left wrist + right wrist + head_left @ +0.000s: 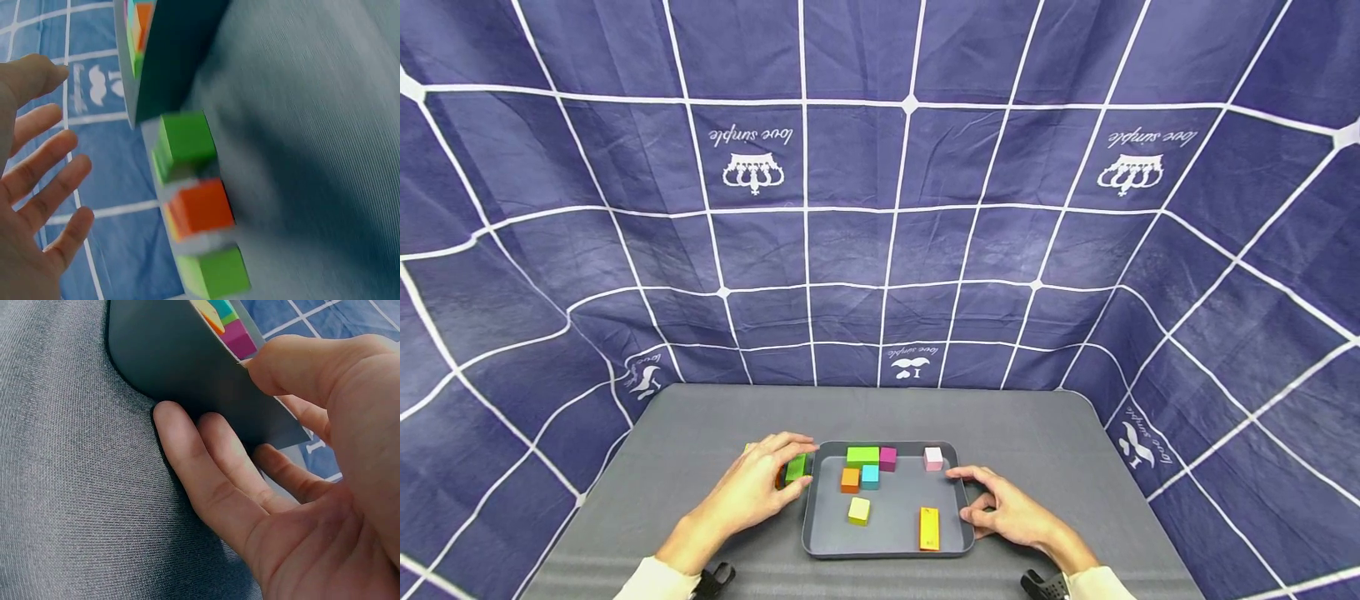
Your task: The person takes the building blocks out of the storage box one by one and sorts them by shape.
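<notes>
A grey tray (889, 554) lies on the table with several coloured blocks inside. My left hand (758, 483) hovers by its left wall, fingers spread and holding nothing. Partly hidden under it is a green block (797, 467); the left wrist view shows a green block (187, 140), an orange block (203, 206) and a light green block (215, 275) in a row outside the tray. My right hand (1009, 510) is at the tray's right side. In the right wrist view its fingers (178, 428) rest against the outer wall, and the thumb is at the rim.
Inside the tray are a long green block (862, 456), a purple block (887, 459), a cyan block (870, 477), an orange block (850, 480), a pale yellow block (859, 511), a pink block (933, 458) and a flat yellow block (928, 528). A blue curtain (850, 250) hangs around the table.
</notes>
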A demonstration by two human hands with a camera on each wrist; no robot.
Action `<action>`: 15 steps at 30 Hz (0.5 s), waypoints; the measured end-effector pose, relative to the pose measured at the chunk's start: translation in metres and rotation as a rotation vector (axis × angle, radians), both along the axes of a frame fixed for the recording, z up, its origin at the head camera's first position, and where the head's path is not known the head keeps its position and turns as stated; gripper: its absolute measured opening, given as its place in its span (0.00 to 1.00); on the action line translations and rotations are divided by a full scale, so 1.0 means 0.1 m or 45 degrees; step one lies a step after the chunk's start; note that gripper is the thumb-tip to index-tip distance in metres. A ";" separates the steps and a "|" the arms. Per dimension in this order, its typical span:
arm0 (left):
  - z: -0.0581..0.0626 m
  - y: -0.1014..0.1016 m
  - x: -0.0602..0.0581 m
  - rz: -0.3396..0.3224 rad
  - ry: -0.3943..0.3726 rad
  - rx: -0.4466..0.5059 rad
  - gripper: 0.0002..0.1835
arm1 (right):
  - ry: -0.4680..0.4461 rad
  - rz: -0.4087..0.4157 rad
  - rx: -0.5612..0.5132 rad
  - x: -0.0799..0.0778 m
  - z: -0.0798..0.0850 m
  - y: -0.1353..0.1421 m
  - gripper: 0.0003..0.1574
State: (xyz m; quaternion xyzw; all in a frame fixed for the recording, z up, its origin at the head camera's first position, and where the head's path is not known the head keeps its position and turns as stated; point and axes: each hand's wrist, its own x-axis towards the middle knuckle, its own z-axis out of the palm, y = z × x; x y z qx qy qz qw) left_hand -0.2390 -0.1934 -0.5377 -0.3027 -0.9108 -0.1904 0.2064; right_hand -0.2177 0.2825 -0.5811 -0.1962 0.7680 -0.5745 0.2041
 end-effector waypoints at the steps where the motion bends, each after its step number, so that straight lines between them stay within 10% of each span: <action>1: 0.01 0.05 0.01 -0.021 0.009 -0.004 0.27 | -0.007 0.004 -0.006 0.00 0.00 0.00 0.42; 15: 0.16 0.61 0.08 -0.203 -0.232 -0.128 0.25 | -0.154 0.071 -0.166 0.01 -0.01 0.04 0.45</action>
